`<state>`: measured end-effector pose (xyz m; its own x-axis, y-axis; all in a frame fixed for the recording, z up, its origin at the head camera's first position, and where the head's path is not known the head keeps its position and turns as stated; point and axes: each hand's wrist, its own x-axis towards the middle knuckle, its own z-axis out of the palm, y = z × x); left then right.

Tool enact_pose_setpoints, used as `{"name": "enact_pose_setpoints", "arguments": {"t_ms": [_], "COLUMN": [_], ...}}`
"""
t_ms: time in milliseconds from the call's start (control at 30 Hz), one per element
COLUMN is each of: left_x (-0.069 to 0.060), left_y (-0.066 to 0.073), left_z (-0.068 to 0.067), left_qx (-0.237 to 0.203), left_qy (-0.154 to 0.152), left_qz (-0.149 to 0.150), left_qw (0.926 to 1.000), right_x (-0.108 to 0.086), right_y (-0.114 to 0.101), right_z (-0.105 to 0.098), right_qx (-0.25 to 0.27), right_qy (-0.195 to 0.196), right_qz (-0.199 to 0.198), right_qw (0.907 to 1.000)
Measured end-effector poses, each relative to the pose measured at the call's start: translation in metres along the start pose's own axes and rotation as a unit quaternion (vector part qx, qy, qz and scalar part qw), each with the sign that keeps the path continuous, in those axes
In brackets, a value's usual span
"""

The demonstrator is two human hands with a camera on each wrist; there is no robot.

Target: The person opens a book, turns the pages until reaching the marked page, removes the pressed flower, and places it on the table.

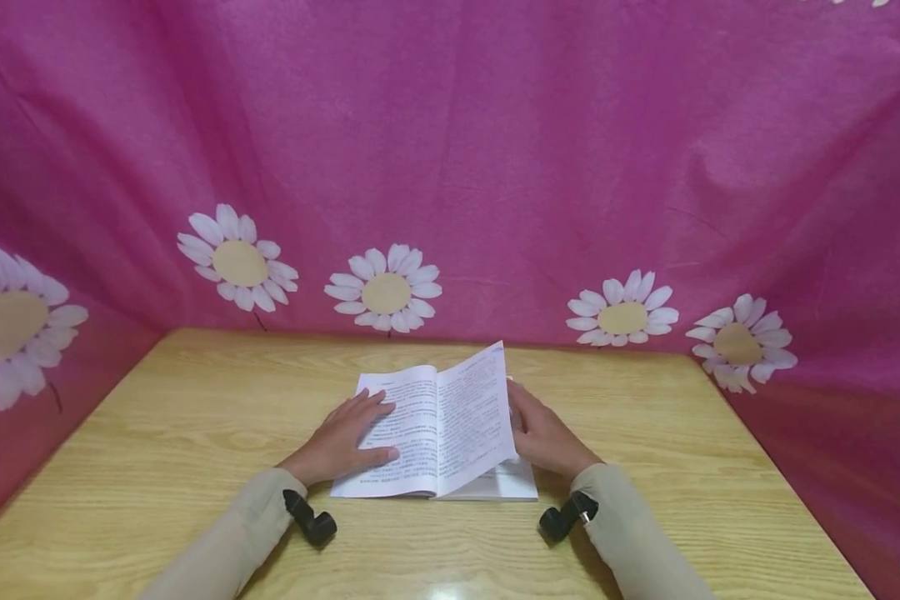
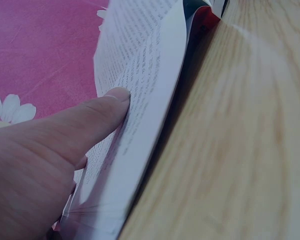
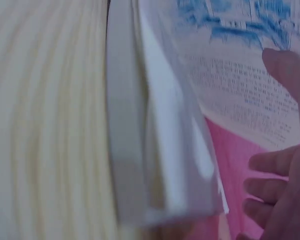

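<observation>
An open book [image 1: 408,433] lies on the wooden table, printed text on its pages. My left hand [image 1: 345,437] rests on the left page, fingers spread. In the left wrist view its thumb [image 2: 102,112] presses on the text near the lower edge. On the right, one leaf [image 1: 474,412] stands raised and slanted above the pages beneath. My right hand [image 1: 551,429] is behind the raised leaf's outer edge, partly hidden by it. The right wrist view shows a blue picture on the leaf's other side [image 3: 240,70], the thumb against it and the other fingers loosely bent, holding nothing.
The wooden table [image 1: 195,417] extends around the book on all sides. A pink curtain [image 1: 457,167] with large white daisies closes off the back and both sides. Each sleeve cuff carries a small black camera [image 1: 311,521].
</observation>
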<state>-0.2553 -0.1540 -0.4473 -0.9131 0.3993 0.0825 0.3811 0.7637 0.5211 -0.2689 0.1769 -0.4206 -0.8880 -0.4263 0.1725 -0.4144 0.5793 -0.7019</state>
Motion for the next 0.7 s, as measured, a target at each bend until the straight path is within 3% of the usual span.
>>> {"name": "enact_pose_setpoints", "arguments": {"t_ms": [167,233,400,567,700], "left_x": [0.000,0.001,0.001,0.001,0.001], "left_y": [0.001,0.001,0.000,0.000,-0.002], "left_z": [-0.001,-0.002,-0.001,0.000,0.000], "left_qx": [-0.002,0.001,0.004,0.002,0.002], "left_qy": [-0.001,-0.002,-0.002,0.002,0.001], "left_qz": [0.000,-0.001,-0.001,0.000,0.000], "left_qw": [1.0000,1.0000,1.0000,1.0000,1.0000], "right_x": [0.001,0.001,-0.001,-0.004,-0.005], "right_y": [-0.012,-0.017,-0.028,-0.038,-0.043], "right_z": [0.006,0.010,0.021,0.032,0.041], "right_qx": [0.015,0.039,0.032,-0.020,-0.058], "right_qy": [-0.010,-0.018,-0.035,-0.057,-0.067], "right_qz": [-0.023,-0.016,0.006,0.008,-0.013], "right_qw": [0.9996,0.9989,0.9989,0.9981,0.9960]}}
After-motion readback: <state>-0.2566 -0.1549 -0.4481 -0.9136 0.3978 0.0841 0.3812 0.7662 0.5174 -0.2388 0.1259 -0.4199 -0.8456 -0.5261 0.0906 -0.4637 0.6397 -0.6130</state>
